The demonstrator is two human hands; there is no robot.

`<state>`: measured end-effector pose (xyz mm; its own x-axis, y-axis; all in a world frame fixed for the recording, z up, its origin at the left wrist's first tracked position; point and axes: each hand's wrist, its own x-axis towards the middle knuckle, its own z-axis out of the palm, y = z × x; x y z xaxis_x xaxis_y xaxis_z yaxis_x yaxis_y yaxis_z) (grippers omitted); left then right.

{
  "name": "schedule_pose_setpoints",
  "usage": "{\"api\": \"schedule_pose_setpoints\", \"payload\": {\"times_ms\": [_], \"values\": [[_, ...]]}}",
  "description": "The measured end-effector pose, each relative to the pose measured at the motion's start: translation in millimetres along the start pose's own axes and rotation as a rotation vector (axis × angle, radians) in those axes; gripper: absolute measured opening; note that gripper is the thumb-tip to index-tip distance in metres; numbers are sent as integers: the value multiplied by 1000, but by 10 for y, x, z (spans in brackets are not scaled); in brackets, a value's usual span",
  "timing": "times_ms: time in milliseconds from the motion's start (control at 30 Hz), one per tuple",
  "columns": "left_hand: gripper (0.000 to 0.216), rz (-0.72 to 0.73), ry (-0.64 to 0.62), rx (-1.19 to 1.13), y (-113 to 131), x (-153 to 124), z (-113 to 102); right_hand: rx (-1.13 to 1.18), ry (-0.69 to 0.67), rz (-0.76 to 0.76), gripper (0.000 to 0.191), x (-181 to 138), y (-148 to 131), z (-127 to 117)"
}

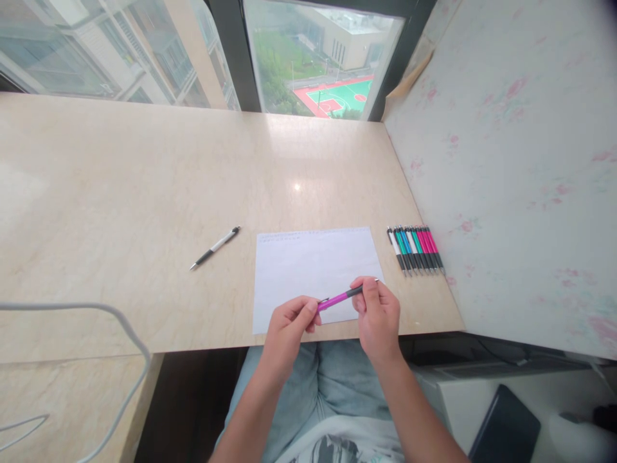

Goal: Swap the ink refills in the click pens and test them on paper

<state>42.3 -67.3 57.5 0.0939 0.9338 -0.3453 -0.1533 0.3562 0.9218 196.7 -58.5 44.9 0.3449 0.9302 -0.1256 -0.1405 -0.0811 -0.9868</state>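
Note:
Both my hands hold a pink pen [339, 298] with a black grip over the near edge of a white sheet of paper [313, 270]. My left hand [288, 328] pinches the pink end, fingers closed. My right hand [378, 315] pinches the black grip end, fingers closed. A row of several pens [415, 248] in white, blue, green and pink lies to the right of the paper. A single white and black pen [215, 247] lies alone on the beige marble sill [120, 193], left of the paper.
A window [318, 58] runs along the far edge of the sill. A pale flowered wall [511, 173] closes the right side. A white cable [96, 334] loops at the near left. A dark tablet [506, 427] lies low on the right.

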Motion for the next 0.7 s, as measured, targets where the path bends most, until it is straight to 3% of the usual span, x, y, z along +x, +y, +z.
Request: {"api": "schedule_pose_setpoints", "payload": {"times_ms": [167, 433, 533, 700], "values": [[25, -148, 23, -314, -34, 5, 1, 4, -66, -20, 39, 2, -36, 32], [25, -70, 77, -599, -124, 23, -7, 171, -207, 134, 32, -39, -49, 6], [21, -72, 135, -565, -151, 31, 3, 80, -235, 94, 34, -39, -29, -66], [24, -14, 218, -482, -128, 36, -8, -292, -311, -25, 25, 58, -85, -194]]}}
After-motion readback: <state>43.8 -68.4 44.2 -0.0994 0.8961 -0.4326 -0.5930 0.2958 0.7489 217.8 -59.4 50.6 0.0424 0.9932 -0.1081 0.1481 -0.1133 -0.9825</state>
